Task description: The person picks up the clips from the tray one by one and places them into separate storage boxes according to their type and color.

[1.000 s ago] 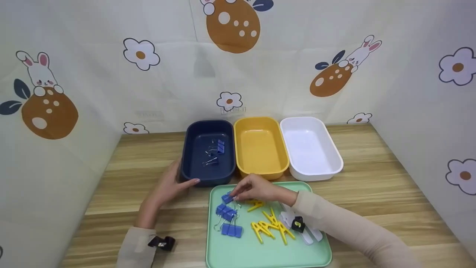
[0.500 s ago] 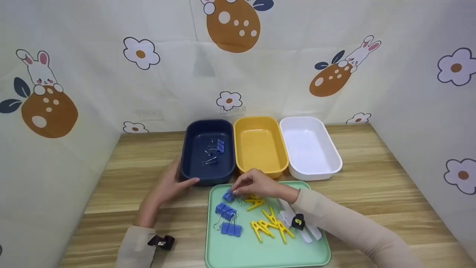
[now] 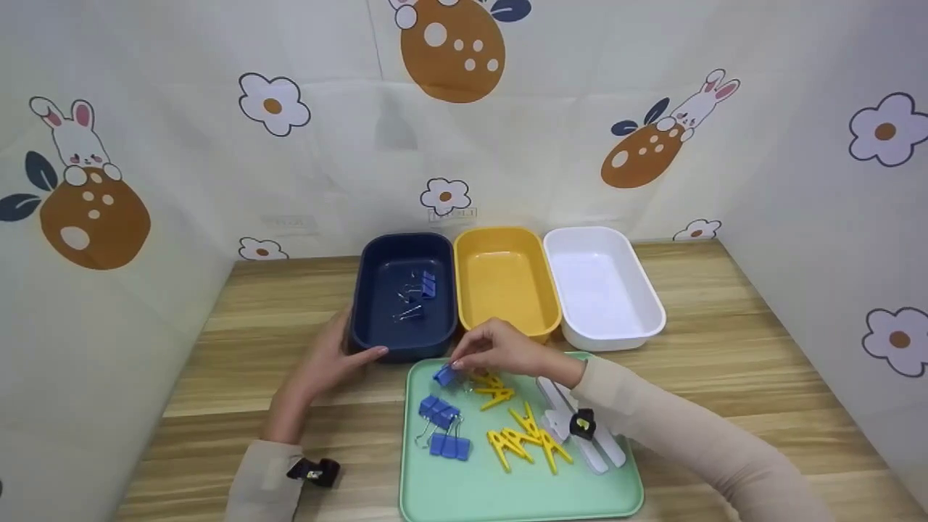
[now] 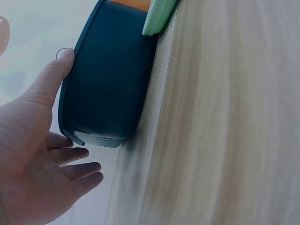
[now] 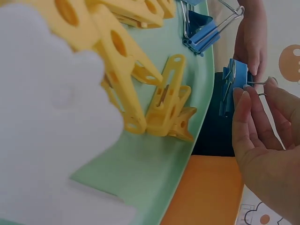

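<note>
My right hand [image 3: 500,354] pinches a blue binder clip [image 5: 234,86] by its wire handle, raised over the far left part of the green tray [image 3: 507,496]. More blue binder clips [image 3: 439,411] lie on the tray below it. Yellow clothespins [image 3: 549,451] are spread across the tray's middle. At the navy bin [image 3: 370,297], my left hand [image 3: 330,362] has its thumb against the rim and its fingers loosely extended along the side, as the left wrist view [image 4: 37,154] shows. Inside that bin are several binder clips [image 3: 428,285].
A yellow bin [image 3: 507,330] and a white bin [image 3: 616,337] stand beside the navy one in a row behind the tray. White clips [image 3: 594,458] lie on the tray's right, partly under my right wrist. A printed cloth [image 3: 341,181] rises behind the wooden table [image 3: 725,348].
My right hand has lifted the blue binder clip slightly up off the tray toward the bins. The left hand stays at the navy bin.
</note>
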`<state>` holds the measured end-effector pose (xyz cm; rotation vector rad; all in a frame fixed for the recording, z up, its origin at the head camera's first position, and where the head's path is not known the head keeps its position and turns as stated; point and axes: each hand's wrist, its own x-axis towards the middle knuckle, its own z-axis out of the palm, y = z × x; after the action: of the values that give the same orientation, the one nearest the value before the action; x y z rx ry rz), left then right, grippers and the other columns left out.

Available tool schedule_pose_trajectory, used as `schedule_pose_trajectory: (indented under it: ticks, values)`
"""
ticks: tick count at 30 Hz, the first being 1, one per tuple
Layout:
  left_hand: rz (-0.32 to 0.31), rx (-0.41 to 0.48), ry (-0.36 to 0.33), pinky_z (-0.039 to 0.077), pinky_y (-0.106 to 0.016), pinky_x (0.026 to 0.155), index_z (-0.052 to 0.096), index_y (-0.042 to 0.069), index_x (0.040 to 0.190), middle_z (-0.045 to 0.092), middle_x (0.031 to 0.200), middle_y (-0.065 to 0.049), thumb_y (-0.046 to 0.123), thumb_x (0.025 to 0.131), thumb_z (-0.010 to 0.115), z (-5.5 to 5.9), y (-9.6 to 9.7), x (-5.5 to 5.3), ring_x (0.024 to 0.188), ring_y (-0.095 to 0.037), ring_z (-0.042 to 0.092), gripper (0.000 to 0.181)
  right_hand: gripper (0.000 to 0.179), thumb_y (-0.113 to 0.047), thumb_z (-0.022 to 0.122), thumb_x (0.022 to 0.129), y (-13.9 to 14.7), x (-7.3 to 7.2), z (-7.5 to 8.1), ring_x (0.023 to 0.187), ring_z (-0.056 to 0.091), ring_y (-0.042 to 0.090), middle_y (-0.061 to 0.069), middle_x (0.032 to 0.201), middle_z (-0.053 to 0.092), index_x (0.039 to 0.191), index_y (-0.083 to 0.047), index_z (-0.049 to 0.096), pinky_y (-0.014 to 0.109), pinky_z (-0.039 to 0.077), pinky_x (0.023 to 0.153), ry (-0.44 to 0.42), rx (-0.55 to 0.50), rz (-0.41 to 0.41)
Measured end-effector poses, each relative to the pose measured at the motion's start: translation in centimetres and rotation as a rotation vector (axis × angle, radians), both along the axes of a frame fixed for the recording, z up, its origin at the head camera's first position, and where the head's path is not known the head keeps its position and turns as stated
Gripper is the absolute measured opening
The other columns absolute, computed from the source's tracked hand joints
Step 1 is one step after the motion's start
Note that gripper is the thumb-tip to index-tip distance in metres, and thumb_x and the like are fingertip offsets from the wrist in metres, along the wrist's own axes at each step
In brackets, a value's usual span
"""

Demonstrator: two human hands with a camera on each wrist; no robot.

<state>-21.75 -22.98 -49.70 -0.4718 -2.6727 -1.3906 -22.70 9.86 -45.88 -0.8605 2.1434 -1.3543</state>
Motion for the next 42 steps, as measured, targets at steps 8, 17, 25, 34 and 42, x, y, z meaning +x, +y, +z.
schedule_pose_trajectory:
  ticks: [8, 17, 25, 34, 42]
  values:
    - [-0.001, -0.007, 0.008, 0.031, -0.061, 0.124, 0.034, -0.001, 0.163, 0.047, 0.158, -0.028, 0.027, 0.088, 0.088, -0.1, 0.0, -0.1, 0.146, -0.046, 0.045, 0.096, 0.016, -0.006, 0.074, 0.098, -0.1, -0.4, 1.4, 0.101, 0.074, 0.044, 0.016, 0.106, 0.081, 0.11, 0.003, 0.08, 0.055, 0.063, 0.09, -0.01, -0.002, -0.017]
    - [-0.01, 0.012, 0.001, 0.031, -0.06, 0.124, 0.036, -0.002, 0.162, 0.049, 0.156, -0.028, 0.024, 0.088, 0.088, -0.2, 0.1, -0.2, 0.144, -0.045, 0.047, 0.094, 0.016, -0.008, 0.074, 0.099, -0.5, -1.0, 3.0, 0.08, 0.071, 0.012, 0.015, 0.102, 0.081, 0.108, 0.003, 0.08, 0.022, 0.059, 0.073, 0.013, -0.011, -0.07]
    - [0.005, -0.014, -0.032, 0.027, -0.061, 0.126, 0.032, -0.001, 0.163, 0.043, 0.162, -0.027, 0.028, 0.09, 0.087, 0.1, 0.1, 0.0, 0.15, -0.045, 0.04, 0.096, 0.015, -0.006, 0.074, 0.099, -1.2, -1.6, 4.5, 0.086, 0.076, 0.025, 0.019, 0.1, 0.08, 0.106, 0.006, 0.079, 0.026, 0.061, 0.077, 0.076, -0.028, -0.106]
    - [0.025, -0.066, -0.062, 0.022, -0.061, 0.128, 0.026, -0.001, 0.166, 0.035, 0.167, -0.026, 0.033, 0.092, 0.085, 0.3, 0.2, 0.1, 0.155, -0.045, 0.032, 0.1, 0.014, -0.008, 0.074, 0.099, -1.6, -2.8, 5.3, 0.086, 0.075, 0.034, 0.018, 0.098, 0.08, 0.105, 0.003, 0.079, 0.041, 0.061, 0.076, 0.121, 0.012, -0.149]
    - [0.017, -0.053, -0.071, 0.022, -0.06, 0.128, 0.026, 0.002, 0.166, 0.034, 0.169, -0.024, 0.031, 0.092, 0.085, 0.3, 0.0, -0.1, 0.156, -0.043, 0.031, 0.099, 0.015, -0.01, 0.074, 0.099, -1.9, -4.1, 6.3, 0.089, 0.076, 0.038, 0.015, 0.098, 0.081, 0.107, 0.002, 0.08, 0.028, 0.058, 0.071, 0.14, 0.019, -0.167]
